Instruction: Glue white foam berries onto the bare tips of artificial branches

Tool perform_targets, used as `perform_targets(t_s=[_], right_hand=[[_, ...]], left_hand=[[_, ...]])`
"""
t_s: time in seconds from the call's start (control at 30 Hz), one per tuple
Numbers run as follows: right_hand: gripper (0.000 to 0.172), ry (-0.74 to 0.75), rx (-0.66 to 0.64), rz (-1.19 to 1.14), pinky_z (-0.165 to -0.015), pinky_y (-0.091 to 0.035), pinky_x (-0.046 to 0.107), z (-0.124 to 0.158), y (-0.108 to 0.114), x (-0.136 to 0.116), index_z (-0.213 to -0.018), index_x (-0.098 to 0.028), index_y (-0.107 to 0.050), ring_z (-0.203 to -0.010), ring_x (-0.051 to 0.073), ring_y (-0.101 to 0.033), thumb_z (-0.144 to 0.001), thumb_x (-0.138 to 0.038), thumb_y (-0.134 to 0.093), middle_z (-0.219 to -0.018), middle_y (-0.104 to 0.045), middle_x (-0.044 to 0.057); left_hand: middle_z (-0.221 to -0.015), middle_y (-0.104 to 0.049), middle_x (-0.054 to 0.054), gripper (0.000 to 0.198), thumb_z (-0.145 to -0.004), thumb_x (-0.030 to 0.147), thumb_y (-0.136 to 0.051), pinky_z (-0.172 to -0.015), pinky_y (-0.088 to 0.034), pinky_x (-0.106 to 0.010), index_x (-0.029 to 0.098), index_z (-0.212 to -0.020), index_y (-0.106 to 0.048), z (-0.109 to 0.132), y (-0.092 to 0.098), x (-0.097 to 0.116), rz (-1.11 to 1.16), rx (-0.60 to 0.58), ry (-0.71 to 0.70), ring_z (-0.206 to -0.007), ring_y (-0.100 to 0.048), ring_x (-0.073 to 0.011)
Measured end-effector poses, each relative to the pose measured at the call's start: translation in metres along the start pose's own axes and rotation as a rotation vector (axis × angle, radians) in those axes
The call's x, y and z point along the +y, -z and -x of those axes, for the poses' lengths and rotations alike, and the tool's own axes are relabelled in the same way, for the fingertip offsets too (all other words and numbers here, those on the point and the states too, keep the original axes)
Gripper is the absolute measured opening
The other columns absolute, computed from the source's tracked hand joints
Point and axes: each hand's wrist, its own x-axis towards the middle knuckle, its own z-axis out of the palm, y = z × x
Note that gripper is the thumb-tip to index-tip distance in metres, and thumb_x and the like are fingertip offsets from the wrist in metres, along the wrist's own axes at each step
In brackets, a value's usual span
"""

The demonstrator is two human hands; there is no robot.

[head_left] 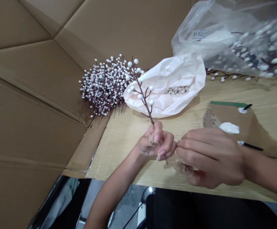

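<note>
An artificial berry branch (143, 92) with white berries on a dark brown stem stands tilted in my left hand (158, 140). Thumb and fingers are closed around its lower stem, and the stem's end sticks out below them. Close beside it, my right hand (207, 157) has its fingers curled and pressed together, slightly blurred. Its fingertips almost meet my left fingers; anything they hold is hidden. Behind the branch lies an open white plastic bag (167, 76) with small round pale beads (178, 90) inside.
A dense pile of white-berry branches (103, 86) lies at the back left, by the cardboard wall (129, 28). A clear plastic bag (200, 38) with more branches is at the back right. On the table (119, 149), a cardboard piece (255, 124) carries white paste (229, 128) and two dark sticks.
</note>
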Motion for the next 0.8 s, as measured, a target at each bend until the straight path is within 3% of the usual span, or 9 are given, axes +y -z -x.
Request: perform_targets(t_s=[0.07, 0.13, 0.23, 0.33, 0.4, 0.5, 0.63, 0.8], right_hand=[[0.010, -0.025, 0.073, -0.001, -0.048, -0.045, 0.028, -0.001, -0.003, 0.000, -0.070, -0.022, -0.054, -0.052, 0.014, -0.055, -0.080, -0.021, -0.053, -0.057, -0.062, 0.001], [0.005, -0.099, 0.142, -0.036, -0.050, -0.047, 0.027, -0.002, -0.005, 0.000, -0.075, -0.022, -0.054, -0.054, 0.014, -0.058, -0.080, -0.020, -0.053, -0.057, -0.062, 0.001], [0.008, -0.325, 0.241, -0.090, -0.051, -0.047, 0.024, -0.002, -0.008, 0.003, -0.085, -0.022, -0.055, -0.054, 0.012, -0.058, -0.082, -0.015, -0.052, -0.060, -0.063, -0.001], [0.007, -0.643, 0.318, -0.147, -0.051, -0.046, 0.024, -0.002, -0.011, 0.010, -0.092, -0.021, -0.053, -0.055, 0.012, -0.057, -0.085, -0.019, -0.053, -0.064, -0.061, -0.001], [0.006, -0.839, 0.278, -0.246, -0.052, -0.046, 0.024, 0.000, -0.014, 0.017, -0.088, -0.021, -0.054, -0.059, 0.014, -0.058, -0.088, -0.027, -0.051, -0.068, -0.060, 0.000], [0.023, -1.033, 0.232, -0.446, -0.057, -0.048, 0.026, 0.002, -0.019, 0.027, -0.082, -0.019, -0.058, -0.067, 0.016, -0.060, -0.090, -0.039, -0.048, -0.074, -0.062, 0.002], [0.030, -1.164, 0.268, -0.617, -0.067, -0.052, 0.028, 0.004, -0.027, 0.035, -0.090, -0.017, -0.063, -0.080, 0.019, -0.062, -0.086, -0.045, -0.054, -0.087, -0.067, 0.006], [0.034, -1.194, 0.294, -0.628, -0.076, -0.051, 0.034, 0.006, -0.033, 0.035, -0.092, -0.015, -0.068, -0.084, 0.023, -0.065, -0.080, -0.046, -0.059, -0.095, -0.071, 0.010]], left_hand=[[-0.047, -0.049, 0.005, 0.040, -0.067, 0.051, -0.074, -0.034, -0.033, -0.017, 0.022, -0.069, -0.047, 0.000, -0.014, 0.015, 0.085, -0.103, -0.071, -0.034, -0.040, -0.0065], [-0.054, -0.055, 0.004, 0.026, -0.076, 0.039, -0.071, -0.039, -0.037, -0.015, 0.020, -0.077, -0.054, -0.002, -0.022, 0.023, 0.047, -0.097, -0.083, -0.038, -0.045, -0.0050], [-0.061, -0.060, 0.001, 0.025, -0.077, 0.037, -0.071, -0.048, -0.044, -0.017, 0.015, -0.084, -0.060, -0.006, -0.025, 0.024, -0.122, 0.040, -0.098, -0.048, -0.053, -0.0071], [-0.065, -0.063, -0.001, 0.028, -0.076, 0.038, -0.072, -0.051, -0.045, -0.019, 0.013, -0.088, -0.064, -0.011, -0.023, 0.019, -0.243, 0.170, -0.145, -0.053, -0.056, -0.0089], [-0.066, -0.063, -0.002, 0.030, -0.077, 0.036, -0.071, -0.052, -0.045, -0.019, 0.013, -0.095, -0.066, -0.013, -0.023, 0.016, -0.312, 0.247, -0.175, -0.054, -0.056, -0.0093], [-0.068, -0.064, -0.003, 0.035, -0.079, 0.035, -0.068, -0.054, -0.045, -0.019, 0.013, -0.107, -0.067, -0.013, -0.023, 0.012, -0.397, 0.338, -0.201, -0.057, -0.056, -0.0098], [-0.069, -0.063, -0.003, 0.041, -0.080, 0.038, -0.067, -0.054, -0.044, -0.020, 0.014, -0.113, -0.066, -0.014, -0.021, 0.008, -0.428, 0.371, -0.217, -0.056, -0.054, -0.0092], [-0.067, -0.062, -0.003, 0.049, -0.079, 0.042, -0.067, -0.055, -0.042, -0.021, 0.011, -0.116, -0.065, -0.015, -0.017, 0.006, -0.422, 0.363, -0.246, -0.056, -0.051, -0.0095]])
